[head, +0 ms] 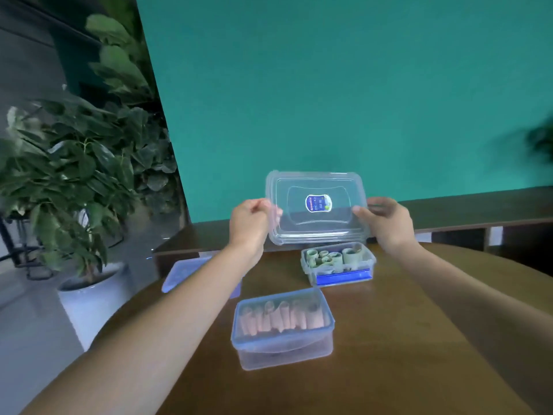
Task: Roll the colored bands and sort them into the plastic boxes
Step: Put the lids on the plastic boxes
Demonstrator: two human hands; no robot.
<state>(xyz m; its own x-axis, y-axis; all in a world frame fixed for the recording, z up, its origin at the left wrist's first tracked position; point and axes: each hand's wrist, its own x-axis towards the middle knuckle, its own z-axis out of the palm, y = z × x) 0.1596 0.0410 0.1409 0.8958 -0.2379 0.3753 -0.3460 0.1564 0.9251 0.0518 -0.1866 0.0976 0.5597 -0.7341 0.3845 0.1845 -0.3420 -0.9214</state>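
Note:
I hold a clear plastic lid (317,232) with a small blue sticker up in the air, tilted toward me. My left hand (250,223) grips its left edge and my right hand (386,223) grips its right edge. Just below the lid, an open plastic box (308,266) with a blue clip holds several rolled green bands (335,257). Nearer to me stands a second clear box (284,351) with a blue-rimmed lid on top, and several rolled pink bands (281,320) show through it.
A wooden table (404,339) carries both boxes. Another blue-tinted lid (182,272) lies on the table's left side, partly behind my left forearm. Potted plants (71,181) in a white pot stand left of the table. A teal wall (329,85) rises behind.

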